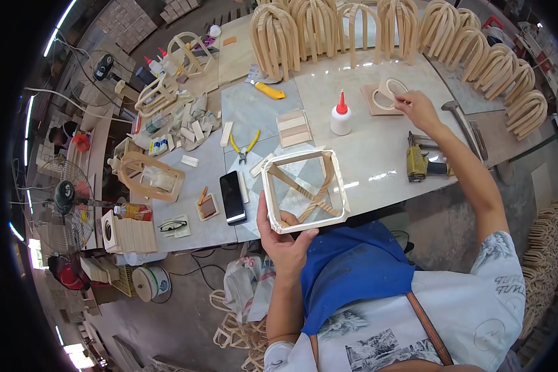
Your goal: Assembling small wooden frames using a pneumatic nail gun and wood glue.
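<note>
My left hand (pixel 285 248) grips the lower left corner of a squarish open wooden frame (pixel 346 186) with pale edges, tilted up at the table's front edge. Through its opening show wooden bars that cross inside it. Farther right, my right hand (pixel 420 113) pinches the edge of a thin, pale wooden ring (pixel 383 88). The ring is tilted above a square wooden panel (pixel 372 99) lying on the table. A white glue bottle (pixel 340 120) with a red pointed cap stands between the two hands. Near my right forearm lies a yellow nail gun (pixel 416 162).
Bundles of arched wooden frames (pixel 274 40) line the table's far edge. A hammer (pixel 464 124) lies at the right. Left of my left hand are a black phone (pixel 232 195), yellow pliers (pixel 247 149), a yellow utility knife (pixel 269 90) and wooden strips (pixel 294 128).
</note>
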`<state>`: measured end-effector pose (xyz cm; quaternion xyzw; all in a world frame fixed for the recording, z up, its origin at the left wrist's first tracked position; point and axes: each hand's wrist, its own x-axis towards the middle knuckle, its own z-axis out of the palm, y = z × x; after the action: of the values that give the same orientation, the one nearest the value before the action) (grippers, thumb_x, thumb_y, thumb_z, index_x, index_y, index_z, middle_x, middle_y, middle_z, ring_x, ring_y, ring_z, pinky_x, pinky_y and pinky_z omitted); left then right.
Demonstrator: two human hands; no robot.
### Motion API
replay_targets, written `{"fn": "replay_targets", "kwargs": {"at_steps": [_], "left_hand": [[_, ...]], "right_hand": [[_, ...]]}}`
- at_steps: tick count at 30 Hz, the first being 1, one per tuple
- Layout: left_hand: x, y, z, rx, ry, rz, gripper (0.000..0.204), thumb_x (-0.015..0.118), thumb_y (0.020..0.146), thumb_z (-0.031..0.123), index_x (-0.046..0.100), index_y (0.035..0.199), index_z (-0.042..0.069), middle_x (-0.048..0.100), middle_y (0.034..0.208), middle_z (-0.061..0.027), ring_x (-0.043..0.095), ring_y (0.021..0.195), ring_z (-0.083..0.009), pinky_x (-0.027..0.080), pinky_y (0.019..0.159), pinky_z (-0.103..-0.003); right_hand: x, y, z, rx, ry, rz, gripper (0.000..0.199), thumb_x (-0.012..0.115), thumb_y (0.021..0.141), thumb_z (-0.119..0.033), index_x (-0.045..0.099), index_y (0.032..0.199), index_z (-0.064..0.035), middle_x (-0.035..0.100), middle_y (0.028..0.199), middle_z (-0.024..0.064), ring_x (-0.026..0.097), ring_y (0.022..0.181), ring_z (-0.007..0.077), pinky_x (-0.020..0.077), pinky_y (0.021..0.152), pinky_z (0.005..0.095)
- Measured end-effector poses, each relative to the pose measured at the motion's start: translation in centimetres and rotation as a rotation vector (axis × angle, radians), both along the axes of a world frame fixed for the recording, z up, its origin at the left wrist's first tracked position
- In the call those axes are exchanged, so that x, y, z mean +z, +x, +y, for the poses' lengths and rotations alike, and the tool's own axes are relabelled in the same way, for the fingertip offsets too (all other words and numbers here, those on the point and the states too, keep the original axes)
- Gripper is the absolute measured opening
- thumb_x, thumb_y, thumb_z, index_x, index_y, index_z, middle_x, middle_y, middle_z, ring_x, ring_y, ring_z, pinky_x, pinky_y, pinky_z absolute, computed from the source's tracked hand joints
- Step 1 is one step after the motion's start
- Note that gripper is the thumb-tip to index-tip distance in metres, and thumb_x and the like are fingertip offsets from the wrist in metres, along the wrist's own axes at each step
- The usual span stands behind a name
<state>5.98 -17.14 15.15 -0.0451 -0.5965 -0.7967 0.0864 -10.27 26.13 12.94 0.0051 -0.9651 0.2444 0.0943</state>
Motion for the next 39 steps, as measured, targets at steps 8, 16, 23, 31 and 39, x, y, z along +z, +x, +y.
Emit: {"fn": "replay_targets", "kwargs": {"at_steps": [8, 16, 23, 31, 39], "left_hand": [[1.0, -0.2, 3.5, 0.070, -0.122, 0.049, 0.113, 0.094, 0.070, 0.007, 0.027, 0.162, 0.004, 0.060, 0.130, -0.0119, 0.062, 0.111, -0.0225, 0.051, 0.098, -0.030], [0.5, 0.4, 4.3, 0.053, -0.175, 0.043, 0.113, 0.095, 0.069, 0.008, 0.028, 0.161, 0.004, 0.040, 0.161, -0.0182, 0.052, 0.139, -0.0324, 0.047, 0.115, -0.041], [-0.6, 1.1, 3.8, 0.068, -0.193, 0.013, 0.113, 0.095, 0.068, 0.009, 0.029, 0.160, 0.004, 0.041, 0.159, -0.0183, 0.054, 0.137, -0.0322, 0.047, 0.115, -0.042], [-0.1, 0.9, 4.0, 0.070, -0.188, 0.075, 0.115, 0.096, 0.067, 0.012, 0.028, 0.160, 0.005, 0.041, 0.159, -0.0179, 0.051, 0.139, -0.0327, 0.046, 0.115, -0.043], [-0.1, 0.4, 3.5, 0.106, -0.218, 0.098, 0.118, 0.095, 0.070, 0.019, 0.024, 0.163, 0.007, 0.040, 0.160, -0.0159, 0.047, 0.143, -0.0333, 0.045, 0.116, -0.044]], "right_hand": [[15.2, 14.2, -16.0, 0.654, -0.058, 0.403, 0.030, 0.078, 0.081, -0.005, 0.072, 0.110, -0.0049, 0.067, 0.105, 0.0059, 0.059, 0.086, 0.0225, 0.0513, 0.079, 0.0327], [13.4, 15.7, -18.1, 0.724, 0.023, 0.302, 0.032, 0.072, 0.087, -0.011, 0.064, 0.117, -0.0023, 0.063, 0.110, 0.0084, 0.057, 0.093, 0.0249, 0.0503, 0.083, 0.0332], [13.1, 16.0, -19.1, 0.745, 0.063, 0.249, 0.031, 0.069, 0.090, -0.012, 0.061, 0.118, -0.0037, 0.061, 0.111, 0.0084, 0.056, 0.095, 0.0255, 0.0498, 0.083, 0.0333], [13.1, 16.4, -18.8, 0.721, 0.032, 0.237, 0.044, 0.074, 0.087, -0.016, 0.060, 0.127, -0.0030, 0.062, 0.118, 0.0092, 0.058, 0.100, 0.0257, 0.0500, 0.085, 0.0338], [10.1, 18.1, -16.0, 0.260, -0.490, 0.319, 0.070, 0.087, 0.077, -0.017, 0.058, 0.139, -0.0016, 0.062, 0.131, 0.0143, 0.061, 0.112, 0.0257, 0.0523, 0.094, 0.0350]]}}
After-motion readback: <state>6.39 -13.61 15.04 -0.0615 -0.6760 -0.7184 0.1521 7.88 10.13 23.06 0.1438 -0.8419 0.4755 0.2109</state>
